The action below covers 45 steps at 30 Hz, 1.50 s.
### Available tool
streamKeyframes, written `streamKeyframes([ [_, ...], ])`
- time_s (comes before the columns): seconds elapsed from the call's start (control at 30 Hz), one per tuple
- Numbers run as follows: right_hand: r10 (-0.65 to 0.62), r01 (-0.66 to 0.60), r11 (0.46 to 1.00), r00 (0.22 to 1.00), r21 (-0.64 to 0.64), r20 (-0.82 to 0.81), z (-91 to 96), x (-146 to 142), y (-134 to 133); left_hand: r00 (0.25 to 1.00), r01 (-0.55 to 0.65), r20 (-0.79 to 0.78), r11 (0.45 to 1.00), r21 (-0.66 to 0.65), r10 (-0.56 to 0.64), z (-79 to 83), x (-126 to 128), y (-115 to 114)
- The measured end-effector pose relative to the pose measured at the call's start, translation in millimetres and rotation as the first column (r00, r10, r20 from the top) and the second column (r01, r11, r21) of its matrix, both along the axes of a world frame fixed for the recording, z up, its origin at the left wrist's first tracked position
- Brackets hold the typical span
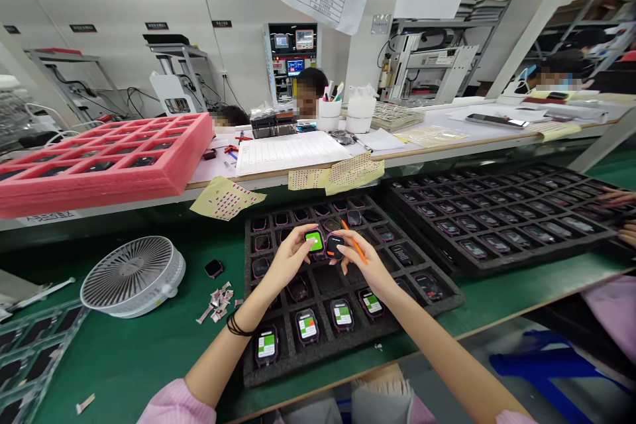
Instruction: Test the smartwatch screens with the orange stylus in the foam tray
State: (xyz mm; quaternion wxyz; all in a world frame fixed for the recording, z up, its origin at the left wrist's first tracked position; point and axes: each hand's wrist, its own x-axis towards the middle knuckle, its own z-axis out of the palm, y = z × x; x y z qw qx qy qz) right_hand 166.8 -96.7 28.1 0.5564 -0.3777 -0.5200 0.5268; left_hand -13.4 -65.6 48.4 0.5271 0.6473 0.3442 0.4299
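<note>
The smartwatch (314,240) has a bright green screen, the thin stick (356,244) is orange, the foam tray (293,359) is black with square cells, and the sleeve (176,404) is pink.

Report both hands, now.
Left hand: closed, holding a green-screen watch.
Right hand: closed, holding a dark-screen watch, with an orange stick at its fingers.

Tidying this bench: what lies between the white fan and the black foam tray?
Head view: a loose smartwatch and a pile of paper scraps lie on the green mat between the white fan and the black foam tray.
</note>
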Motion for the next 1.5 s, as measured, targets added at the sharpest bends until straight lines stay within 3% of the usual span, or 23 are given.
streamKeyframes([
  [0.8, -0.033, 0.033, 0.999, 0.999, -0.006, 0.034, -3.0, -0.4, 2.1, 1.0, -0.02, 0.009, 1.0, -0.007, 0.021, 3.8, -1.6, -1.1],
  [1.1, -0.04, 0.04, 0.999, 0.999, -0.01, 0.004, -2.8, 1.1, 1.5, 0.998, 0.025, 0.062, 1.0, -0.01, -0.024, -1.9, -0.9, 1.7],
  [1.5, -0.034, 0.034, 0.999, 0.999, -0.015, 0.015, 0.0, 0.6, -0.6, 0.999, -0.042, -0.012, 0.999, 0.008, 0.042, 2.7, -0.2, -2.2],
])
